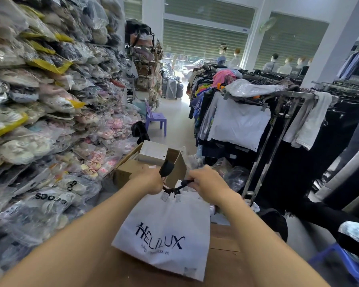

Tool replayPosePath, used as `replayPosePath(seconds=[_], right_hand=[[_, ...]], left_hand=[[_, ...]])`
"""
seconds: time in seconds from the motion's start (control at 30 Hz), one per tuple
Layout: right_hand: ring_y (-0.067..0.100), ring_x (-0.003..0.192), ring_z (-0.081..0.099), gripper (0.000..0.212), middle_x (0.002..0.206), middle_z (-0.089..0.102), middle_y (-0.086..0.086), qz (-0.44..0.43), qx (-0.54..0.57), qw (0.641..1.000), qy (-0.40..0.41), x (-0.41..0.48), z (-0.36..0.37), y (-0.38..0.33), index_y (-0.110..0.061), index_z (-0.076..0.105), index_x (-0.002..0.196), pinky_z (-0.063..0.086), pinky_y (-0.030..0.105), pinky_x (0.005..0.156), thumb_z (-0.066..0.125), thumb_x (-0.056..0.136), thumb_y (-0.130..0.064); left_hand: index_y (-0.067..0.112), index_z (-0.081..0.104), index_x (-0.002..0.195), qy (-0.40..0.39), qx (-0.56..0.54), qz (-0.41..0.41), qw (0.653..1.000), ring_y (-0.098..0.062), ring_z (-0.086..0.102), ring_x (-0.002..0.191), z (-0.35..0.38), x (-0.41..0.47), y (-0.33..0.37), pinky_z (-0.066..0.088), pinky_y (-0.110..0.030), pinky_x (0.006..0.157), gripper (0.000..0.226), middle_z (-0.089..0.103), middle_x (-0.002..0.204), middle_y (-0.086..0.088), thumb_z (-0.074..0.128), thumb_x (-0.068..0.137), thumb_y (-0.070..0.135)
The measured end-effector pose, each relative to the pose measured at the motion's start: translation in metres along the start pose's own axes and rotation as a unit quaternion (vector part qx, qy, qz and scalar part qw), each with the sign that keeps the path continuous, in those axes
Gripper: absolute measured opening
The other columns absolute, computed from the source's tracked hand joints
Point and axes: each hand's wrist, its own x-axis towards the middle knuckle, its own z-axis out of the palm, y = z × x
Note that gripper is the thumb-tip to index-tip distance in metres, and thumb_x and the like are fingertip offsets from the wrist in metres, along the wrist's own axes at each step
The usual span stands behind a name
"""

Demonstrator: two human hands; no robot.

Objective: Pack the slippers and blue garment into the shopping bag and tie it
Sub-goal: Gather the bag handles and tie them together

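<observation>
A white shopping bag (164, 230) printed "HELILUX" lies on the brown table (224, 251) in front of me. Its black handles (171, 190) are crossed in a knot at the bag's top. My left hand (150, 179) grips one black handle end, which sticks up past my fingers. My right hand (207, 182) grips the other end and pulls it to the right. The slippers and the blue garment are not visible; the bag's inside is hidden.
An open cardboard box (131, 168) with a white box (152, 152) in it stands just beyond the bag. Shelves of bagged slippers (39, 121) fill the left side. Clothes racks (278, 121) stand on the right, a purple chair (154, 118) in the aisle.
</observation>
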Motion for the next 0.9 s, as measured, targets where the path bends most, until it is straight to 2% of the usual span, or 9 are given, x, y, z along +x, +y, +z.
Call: replayPosePath(seconds=[0.1, 0.2, 0.37, 0.5, 0.57, 0.63, 0.7, 0.8, 0.9], right_hand=[[0.02, 0.09, 0.033, 0.015, 0.109, 0.066, -0.004, -0.036, -0.066, 0.997, 0.014, 0.014, 0.005, -0.013, -0.023, 0.062, 0.106, 0.028, 0.037, 0.073, 0.048, 0.101, -0.021], [0.021, 0.089, 0.031, 0.015, 0.112, 0.065, -0.002, -0.05, -0.116, 0.992, 0.002, 0.013, 0.012, -0.021, -0.023, 0.059, 0.107, 0.024, 0.037, 0.073, 0.045, 0.103, -0.026], [0.027, 0.104, 0.041, 0.015, 0.118, 0.061, -0.004, -0.042, -0.152, 0.987, -0.008, 0.001, 0.019, -0.013, -0.026, 0.053, 0.11, 0.026, 0.04, 0.077, 0.045, 0.101, -0.017], [0.027, 0.107, 0.045, 0.017, 0.115, 0.062, -0.006, -0.022, -0.166, 0.986, -0.012, 0.002, 0.021, -0.007, -0.026, 0.053, 0.104, 0.023, 0.039, 0.075, 0.048, 0.097, -0.011], [0.026, 0.104, 0.049, 0.01, 0.108, 0.064, -0.005, 0.003, -0.092, 0.996, 0.01, 0.006, 0.019, -0.008, -0.027, 0.06, 0.1, 0.027, 0.038, 0.075, 0.051, 0.098, -0.022], [0.022, 0.09, 0.054, 0.008, 0.094, 0.065, -0.002, 0.068, 0.105, 0.992, 0.034, 0.01, 0.015, -0.01, -0.024, 0.064, 0.095, 0.035, 0.036, 0.071, 0.056, 0.097, -0.025], [0.018, 0.077, 0.056, 0.01, 0.084, 0.064, 0.0, 0.12, 0.293, 0.948, 0.043, 0.013, 0.009, -0.019, -0.018, 0.063, 0.091, 0.045, 0.039, 0.071, 0.059, 0.098, -0.024], [0.019, 0.073, 0.063, 0.013, 0.078, 0.069, 0.005, 0.152, 0.403, 0.898, 0.089, 0.02, 0.007, -0.033, -0.012, 0.064, 0.093, 0.053, 0.047, 0.076, 0.058, 0.099, -0.022], [0.016, 0.068, 0.064, 0.014, 0.081, 0.067, 0.011, 0.168, 0.498, 0.844, 0.107, 0.025, 0.008, -0.046, -0.001, 0.063, 0.1, 0.055, 0.033, 0.07, 0.055, 0.1, -0.013]], left_hand=[[0.02, 0.053, 0.131, -0.015, 0.043, -0.019, 0.999, -0.033, 0.038, 0.127, 0.001, -0.007, -0.011, 0.038, -0.045, 0.103, 0.039, 0.035, 0.14, -0.009, 0.042, 0.095, 0.034], [0.019, 0.06, 0.123, 0.036, 0.084, 0.053, 0.994, -0.026, 0.037, 0.125, -0.005, -0.015, -0.022, 0.026, -0.044, 0.107, 0.036, 0.044, 0.129, -0.003, 0.042, 0.098, 0.038], [0.017, 0.06, 0.114, -0.014, 0.096, 0.03, 0.995, -0.024, 0.038, 0.116, -0.008, -0.023, -0.047, 0.036, -0.04, 0.095, 0.029, 0.045, 0.125, -0.002, 0.045, 0.097, 0.034], [0.017, 0.056, 0.109, -0.021, 0.065, 0.031, 0.997, -0.024, 0.04, 0.117, -0.009, -0.021, -0.053, 0.034, -0.039, 0.097, 0.028, 0.047, 0.124, -0.002, 0.046, 0.096, 0.041], [0.017, 0.06, 0.1, 0.007, -0.038, 0.048, 0.998, -0.024, 0.05, 0.11, -0.011, -0.022, -0.047, 0.041, -0.042, 0.098, 0.023, 0.056, 0.11, -0.003, 0.051, 0.093, 0.037], [0.013, 0.061, 0.084, -0.002, -0.249, 0.054, 0.967, -0.024, 0.061, 0.083, -0.015, -0.023, -0.039, 0.05, -0.044, 0.082, 0.019, 0.065, 0.085, -0.008, 0.058, 0.088, 0.032], [0.009, 0.066, 0.087, -0.034, -0.365, 0.062, 0.928, -0.022, 0.064, 0.071, -0.02, -0.026, -0.028, 0.053, -0.042, 0.077, 0.024, 0.071, 0.082, -0.015, 0.061, 0.083, 0.032], [-0.001, 0.069, 0.097, -0.06, -0.467, 0.066, 0.88, -0.025, 0.068, 0.073, -0.013, -0.032, -0.009, 0.056, -0.04, 0.081, 0.03, 0.072, 0.079, -0.02, 0.057, 0.091, 0.026], [-0.004, 0.066, 0.099, -0.029, -0.537, 0.04, 0.842, -0.024, 0.064, 0.068, 0.002, -0.033, -0.003, 0.055, -0.047, 0.084, 0.031, 0.063, 0.066, -0.009, 0.054, 0.096, 0.025]])
